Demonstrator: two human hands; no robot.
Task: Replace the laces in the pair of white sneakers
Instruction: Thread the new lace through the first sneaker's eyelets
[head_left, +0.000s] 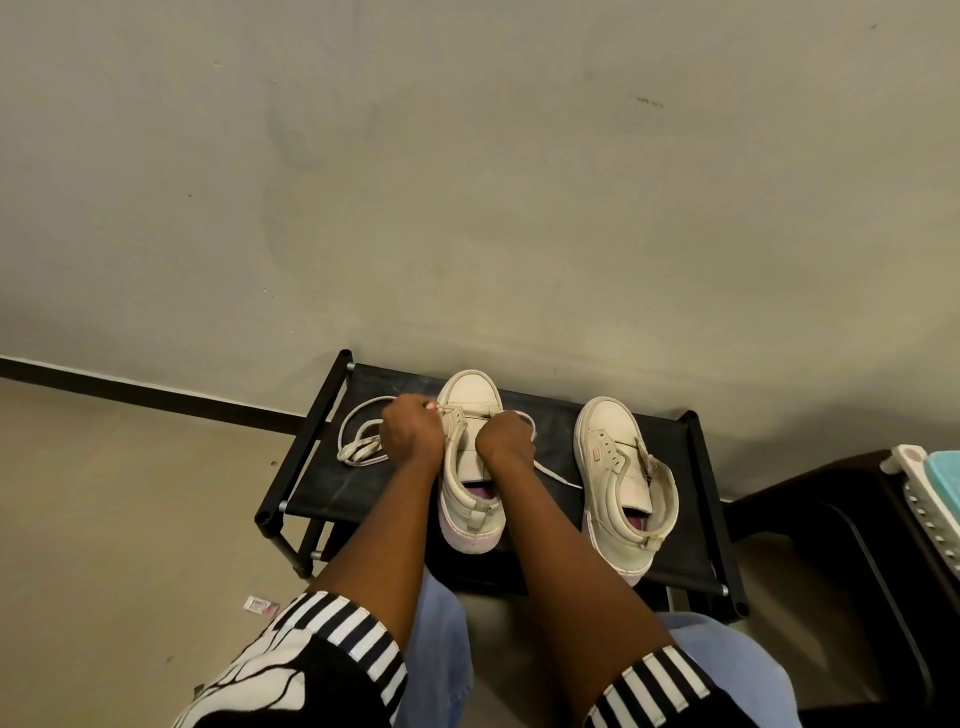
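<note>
Lace (560, 475) looks limp, best pinched near its tip; left hand (410, 431) pinches it at the sneaker (470, 392), right hand (506, 440) grips slack.

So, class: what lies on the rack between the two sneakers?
In the head view, a loose end of the lace trails over the black rack between the held sneaker and the other sneaker; nothing else lies there.

Left hand (410, 431) and right hand (506, 439) hold lace (558, 477) at one sneaker (472, 389).
</note>
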